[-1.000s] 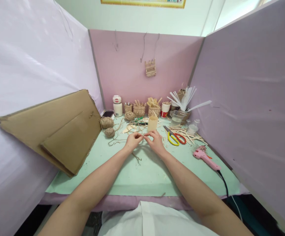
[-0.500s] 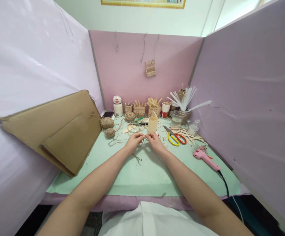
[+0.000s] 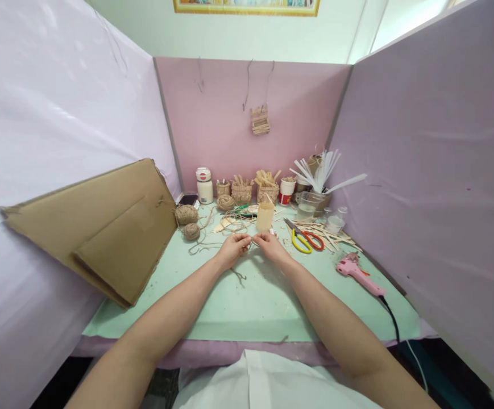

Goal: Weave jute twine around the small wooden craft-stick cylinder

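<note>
Close together over the middle of the table, my left hand [image 3: 233, 250] and my right hand [image 3: 271, 247] both pinch a thin piece of twine [image 3: 252, 241] between the fingertips. Frayed twine ends [image 3: 239, 275] show on the table below my left hand. Just behind my right hand stands a small pale, tan cylinder [image 3: 265, 217] with a stick poking out of its top. Balls of twine [image 3: 186, 214] sit left of my hands, trailing loose strands. Scissors [image 3: 301, 237] with yellow and red handles lie to the right.
A pink glue gun [image 3: 360, 274] with its black cord lies on the right. Thin wood strips [image 3: 332, 236] are scattered behind it. Woven baskets [image 3: 242, 192], a white bottle [image 3: 204, 187] and a paper cup [image 3: 286, 191] line the back. Cardboard sheets [image 3: 102, 221] lean on the left.
The whole view has shifted very slightly. My hands stay in nearly the same place, with small finger movements at the twine.
</note>
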`<state>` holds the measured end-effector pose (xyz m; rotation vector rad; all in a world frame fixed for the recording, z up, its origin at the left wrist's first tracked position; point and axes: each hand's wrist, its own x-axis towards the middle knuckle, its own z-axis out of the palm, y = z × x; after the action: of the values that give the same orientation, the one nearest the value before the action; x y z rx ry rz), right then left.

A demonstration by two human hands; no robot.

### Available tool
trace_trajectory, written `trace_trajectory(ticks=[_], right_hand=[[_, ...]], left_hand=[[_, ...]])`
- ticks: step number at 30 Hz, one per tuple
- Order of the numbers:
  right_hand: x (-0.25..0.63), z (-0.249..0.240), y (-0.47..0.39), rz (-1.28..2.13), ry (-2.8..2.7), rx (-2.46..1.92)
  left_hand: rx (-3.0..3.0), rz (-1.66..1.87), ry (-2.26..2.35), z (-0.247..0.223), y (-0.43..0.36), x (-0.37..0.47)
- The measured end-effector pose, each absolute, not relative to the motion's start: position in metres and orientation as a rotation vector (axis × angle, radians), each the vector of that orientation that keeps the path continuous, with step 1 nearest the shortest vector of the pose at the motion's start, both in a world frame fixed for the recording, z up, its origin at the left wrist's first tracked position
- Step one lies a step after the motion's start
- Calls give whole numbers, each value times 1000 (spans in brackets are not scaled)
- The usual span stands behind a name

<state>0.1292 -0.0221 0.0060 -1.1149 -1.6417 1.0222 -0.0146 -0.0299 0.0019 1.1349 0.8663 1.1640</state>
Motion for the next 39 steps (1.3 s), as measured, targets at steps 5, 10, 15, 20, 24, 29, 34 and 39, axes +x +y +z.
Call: trace_trajectory(ticks=[5, 10, 15, 20, 24, 29, 34, 39], right_hand=[[128, 3, -23, 765, -1659, -1151], [127, 3, -29, 324, -1733, -1192], [126, 10, -36, 273, -1784, -1211], [127, 9, -35, 278, -1751, -1194], [128, 6, -31, 290, -1746, -1193], [127, 4, -30, 227, -1768, -1179], [125, 6, -34, 190, -1827, -1015], [125, 8, -34, 340, -1735, -970]], left_hand=[[1213, 1198, 941, 0, -27, -16], [1273, 1249, 1039, 2, -28, -14], [1331, 1308, 1119, 5, -30, -14], [1514, 1349, 1173, 2, -27, -15], [1587, 1362, 1189, 2, -28, -15], [1381, 1323, 1140, 4, -32, -11], [812, 1060, 863, 11, -29, -14], [812, 1020, 751, 14, -29, -18]])
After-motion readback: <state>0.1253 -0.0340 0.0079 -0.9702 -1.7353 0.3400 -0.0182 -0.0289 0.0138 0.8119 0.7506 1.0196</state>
